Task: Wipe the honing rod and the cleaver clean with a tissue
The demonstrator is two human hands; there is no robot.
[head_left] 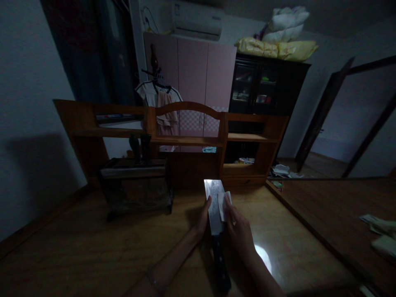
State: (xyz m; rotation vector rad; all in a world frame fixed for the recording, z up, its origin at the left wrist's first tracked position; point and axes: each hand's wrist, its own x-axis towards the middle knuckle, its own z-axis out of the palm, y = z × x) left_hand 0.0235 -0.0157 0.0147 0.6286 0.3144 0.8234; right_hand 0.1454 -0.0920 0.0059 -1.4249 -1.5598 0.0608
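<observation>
A cleaver (214, 202) with a broad shiny blade and a dark handle (221, 264) lies lengthwise over the wooden desk, blade pointing away from me. My left hand (203, 216) grips the blade's left edge, fingers curled round it. My right hand (236, 227) presses a small white wipe or tissue (223, 203) against the blade's right side, fingers closed on it.
A dark knife block rack (136, 181) with two handles sticking up stands at the desk's back left. A wooden shelf unit (185, 140) runs along the back. Papers (382, 233) lie on the dark surface to the right. A light spot (262, 255) glares on the desk.
</observation>
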